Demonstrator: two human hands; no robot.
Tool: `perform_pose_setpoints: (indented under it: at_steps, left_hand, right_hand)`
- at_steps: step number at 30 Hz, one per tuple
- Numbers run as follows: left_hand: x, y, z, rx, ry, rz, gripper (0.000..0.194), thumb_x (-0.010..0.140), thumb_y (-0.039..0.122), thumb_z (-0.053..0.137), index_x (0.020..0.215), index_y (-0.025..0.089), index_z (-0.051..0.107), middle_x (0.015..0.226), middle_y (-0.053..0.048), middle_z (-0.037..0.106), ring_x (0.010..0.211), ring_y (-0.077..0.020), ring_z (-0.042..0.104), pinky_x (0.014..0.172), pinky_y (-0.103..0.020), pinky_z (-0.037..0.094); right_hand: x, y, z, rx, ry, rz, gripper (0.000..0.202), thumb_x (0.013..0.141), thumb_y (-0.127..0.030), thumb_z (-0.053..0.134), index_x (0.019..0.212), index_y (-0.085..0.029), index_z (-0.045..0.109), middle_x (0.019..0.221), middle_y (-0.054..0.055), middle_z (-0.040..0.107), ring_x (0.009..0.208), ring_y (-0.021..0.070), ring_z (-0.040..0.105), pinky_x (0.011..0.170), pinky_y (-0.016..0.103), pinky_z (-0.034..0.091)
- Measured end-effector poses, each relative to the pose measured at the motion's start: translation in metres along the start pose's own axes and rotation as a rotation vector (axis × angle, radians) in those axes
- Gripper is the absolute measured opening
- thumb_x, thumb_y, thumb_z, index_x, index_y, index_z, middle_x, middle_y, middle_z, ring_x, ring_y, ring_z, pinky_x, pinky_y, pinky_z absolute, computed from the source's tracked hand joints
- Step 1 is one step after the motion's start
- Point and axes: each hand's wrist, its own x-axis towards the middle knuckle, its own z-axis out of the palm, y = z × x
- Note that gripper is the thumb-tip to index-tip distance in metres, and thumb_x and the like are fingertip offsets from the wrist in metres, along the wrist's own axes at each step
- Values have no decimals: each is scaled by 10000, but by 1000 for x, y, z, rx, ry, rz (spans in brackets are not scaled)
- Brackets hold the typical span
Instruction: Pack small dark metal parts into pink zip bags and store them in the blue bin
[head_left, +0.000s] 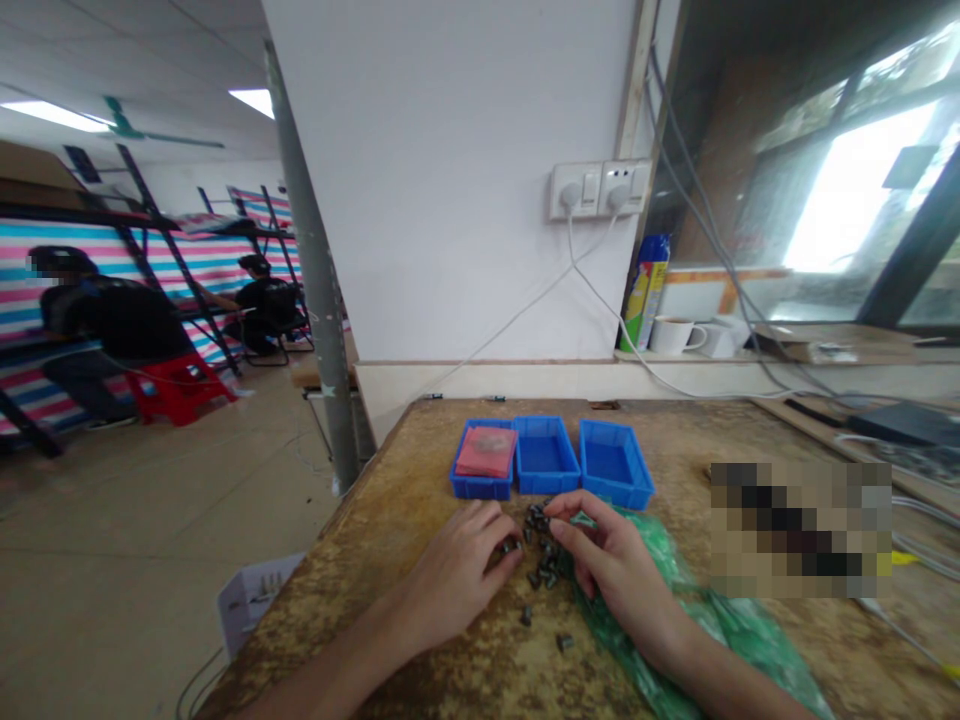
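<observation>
A loose pile of small dark metal cylinders lies on the worn wooden table between my two hands. At the left of the pile, my left hand has its fingers curled with a small metal cylinder by the thumb and fingertips. My right hand reaches in from the other side, thumb and index finger closing on a metal cylinder at the pile's top edge. Under the right wrist spreads a crumpled green plastic bag. Two more single cylinders lie nearer to me.
Behind the pile stand three blue bins: the left bin holds pink packets, beside a middle bin and a right bin. Cables run along the right side. A mug and spray can stand on the ledge.
</observation>
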Motion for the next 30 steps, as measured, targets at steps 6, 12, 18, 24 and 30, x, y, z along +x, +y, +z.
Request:
perform_pose_setpoints:
  at_steps: [6,12,18,24,30]
  left_hand:
    - [0,0,0,0,25,29,67,1109,259,623,1095,245,687,1119,-53,702,1111,-262,655,928,-368,527]
    - [0,-3,2,4,25,29,76,1113,270,620,1099,240,688,1111,-57,698,1098,-262,652,931,-372,526]
    - [0,-3,2,6,15,21,52,1097,239,641,1109,242,692,1118,-53,702,1102,-263,653,943,-378,525]
    - [0,-3,2,-5,13,17,42,1099,246,651,1115,242,690,1127,-49,702,1110,-264,652,947,-379,522]
    - [0,-1,0,2,-14,-2,33,1100,233,658,1110,235,689,1137,-50,693,1132,-270,647,963,-381,513]
  right_hand:
    - [2,5,-1,32,16,27,574,859,-757,776,1038,-212,751,710,-51,562,413,68,385,352,196,323]
    - [4,9,-2,76,-11,48,616,876,-797,740,1027,-202,693,527,-120,429,368,70,331,363,185,279]
    - [5,10,-3,62,-13,63,640,878,-804,727,1071,-196,678,509,-134,424,341,67,314,353,185,252]
    - [5,12,-3,88,-2,54,609,887,-779,739,1069,-202,681,514,-133,416,341,65,322,350,180,247]
    - [2,6,1,121,15,33,590,860,-755,780,1072,-211,692,705,-65,575,383,44,365,348,173,306]
